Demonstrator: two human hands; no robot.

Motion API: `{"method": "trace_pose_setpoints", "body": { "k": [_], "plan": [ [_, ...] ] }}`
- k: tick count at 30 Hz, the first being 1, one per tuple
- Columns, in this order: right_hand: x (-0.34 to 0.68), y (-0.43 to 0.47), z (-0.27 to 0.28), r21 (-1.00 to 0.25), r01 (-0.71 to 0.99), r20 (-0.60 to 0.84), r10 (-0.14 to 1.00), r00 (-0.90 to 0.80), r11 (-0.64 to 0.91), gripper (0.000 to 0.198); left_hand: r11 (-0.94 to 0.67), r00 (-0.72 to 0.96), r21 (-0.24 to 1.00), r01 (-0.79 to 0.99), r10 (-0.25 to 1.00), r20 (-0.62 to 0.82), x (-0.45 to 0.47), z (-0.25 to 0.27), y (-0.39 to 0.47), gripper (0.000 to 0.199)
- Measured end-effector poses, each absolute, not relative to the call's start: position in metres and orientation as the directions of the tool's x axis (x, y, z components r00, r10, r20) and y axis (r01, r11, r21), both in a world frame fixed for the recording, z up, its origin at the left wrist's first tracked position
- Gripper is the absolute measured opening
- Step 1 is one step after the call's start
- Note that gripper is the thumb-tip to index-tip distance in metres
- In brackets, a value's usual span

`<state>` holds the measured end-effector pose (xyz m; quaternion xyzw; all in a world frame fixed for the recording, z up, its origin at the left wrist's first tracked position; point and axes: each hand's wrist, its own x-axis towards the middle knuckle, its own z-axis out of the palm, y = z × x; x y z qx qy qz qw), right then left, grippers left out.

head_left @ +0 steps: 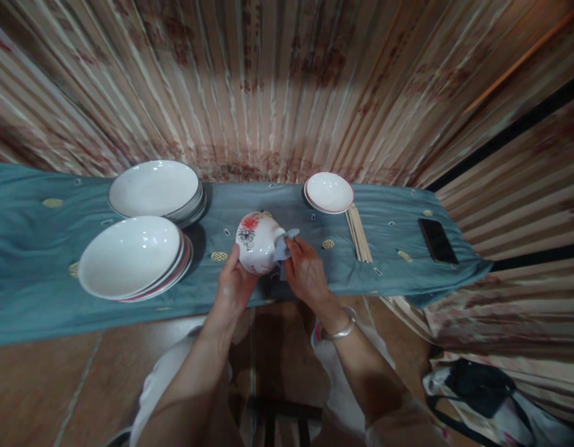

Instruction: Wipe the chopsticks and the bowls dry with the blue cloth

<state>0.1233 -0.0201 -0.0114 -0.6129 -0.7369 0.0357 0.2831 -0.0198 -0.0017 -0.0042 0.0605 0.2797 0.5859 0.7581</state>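
Observation:
A white bowl (259,243) with a red flower print is tipped on its side above the near edge of the table, its base facing right. My left hand (235,278) grips its lower left rim. In my right hand (307,268) is a grey-blue cloth (285,246), pressed against the bowl's base. The fingers of the right hand are closed around the cloth. Part of the bowl's underside is hidden behind the cloth.
On the left stand a stack of large plates (154,188) and a stack of deep bowls (128,257). Small bowls (331,192), wooden chopsticks (358,234) and a black phone (438,241) lie to the right on the teal tablecloth (249,298). A pleated curtain (268,93) hangs behind.

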Motion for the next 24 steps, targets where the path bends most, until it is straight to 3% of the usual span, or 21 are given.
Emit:
{"method": "trace_pose_setpoints", "body": {
  "k": [8,13,19,24],
  "plan": [
    [0.130,-0.028,-0.001,-0.338,0.917,0.317,0.943,-0.101,0.212,0.020,0.291,0.146,0.459,-0.839,0.934,-0.325,-0.015,-0.006,-0.004,0.047],
    [0.136,-0.030,0.003,-0.351,0.916,0.310,0.947,-0.084,0.196,0.022,0.230,0.093,0.589,-0.775,0.963,-0.253,-0.009,-0.005,-0.008,0.039],
    [0.142,-0.033,0.005,-0.399,0.904,0.254,0.966,-0.054,0.156,0.024,0.136,0.002,0.797,-0.588,0.986,-0.167,0.002,-0.006,-0.017,0.034],
    [0.147,-0.035,0.008,-0.415,0.905,0.165,0.986,-0.029,0.096,0.022,0.047,-0.059,0.943,-0.329,0.996,-0.070,0.006,-0.008,-0.020,0.021]
  ]
}}
